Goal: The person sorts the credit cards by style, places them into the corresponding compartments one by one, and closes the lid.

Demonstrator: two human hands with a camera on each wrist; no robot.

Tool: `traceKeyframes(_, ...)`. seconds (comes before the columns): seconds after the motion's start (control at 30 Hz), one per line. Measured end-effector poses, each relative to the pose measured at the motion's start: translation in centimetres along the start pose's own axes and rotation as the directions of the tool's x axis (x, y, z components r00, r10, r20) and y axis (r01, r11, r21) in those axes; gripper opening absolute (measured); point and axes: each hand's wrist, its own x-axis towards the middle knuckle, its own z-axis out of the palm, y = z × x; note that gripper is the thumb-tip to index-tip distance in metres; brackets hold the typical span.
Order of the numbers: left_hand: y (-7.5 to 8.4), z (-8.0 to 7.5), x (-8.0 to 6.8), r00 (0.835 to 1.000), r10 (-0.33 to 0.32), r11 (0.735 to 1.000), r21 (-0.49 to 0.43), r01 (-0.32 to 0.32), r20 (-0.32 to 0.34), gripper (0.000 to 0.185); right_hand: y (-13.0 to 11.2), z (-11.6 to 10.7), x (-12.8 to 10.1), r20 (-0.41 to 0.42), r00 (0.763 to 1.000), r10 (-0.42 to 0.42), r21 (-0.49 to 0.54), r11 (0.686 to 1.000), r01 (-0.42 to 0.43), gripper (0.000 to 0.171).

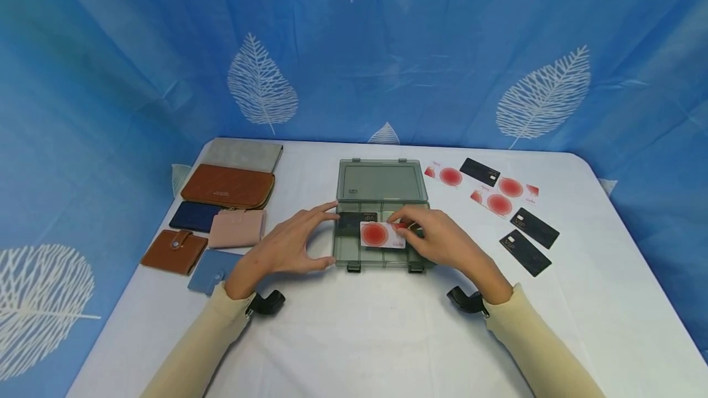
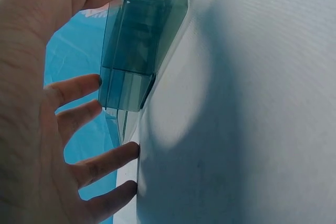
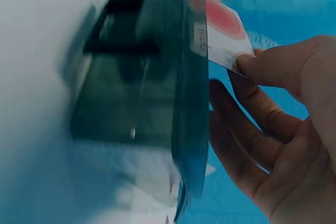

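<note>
While my spread left hand (image 1: 282,250) is steadying the smoky translucent plastic organizer box (image 1: 381,226), my right hand (image 1: 442,241) is pinching the thin, stiff, slippery-looking white red-circled card (image 1: 380,234) by its edge.

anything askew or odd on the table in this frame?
Nothing damaged or spilled. Only the white card with the red circle sits oddly: pinched by the right hand, it lies across the dividers of the open organizer box, not inside a compartment. The left hand touches the box's left side.

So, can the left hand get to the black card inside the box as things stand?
Probably yes: the left hand is at the open box, its lid back, and the black card lies uncovered beside the red card.
</note>
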Motion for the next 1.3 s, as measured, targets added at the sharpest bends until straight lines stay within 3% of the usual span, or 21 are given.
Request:
traceKeyframes(0.2,0.1,0.0,0.1,1.000,-0.009,1.000,-0.010,0.009,0.005,0.084,-1.6,1.5,0.0,0.016,0.999,-0.040,-0.053,0.998,0.041,0.027)
traceKeyframes(0.5,0.2,0.2,0.1,1.000,-0.019,1.000,-0.014,0.019,0.014,0.085,-2.7,3.6,-0.1,0.034,0.999,-0.032,-0.089,0.995,0.035,0.026)
traceKeyframes(1.03,0.1,0.4,0.2,1.000,-0.001,1.000,0.001,0.001,0.003,0.085,-2.5,4.3,-0.2,0.025,0.998,-0.055,-0.108,0.993,0.058,0.026)
traceKeyframes(1.3,0.1,0.2,0.2,1.000,-0.009,1.000,-0.006,0.009,0.005,0.086,-2.9,4.6,-0.2,0.004,0.997,-0.077,-0.164,0.984,0.077,0.026)
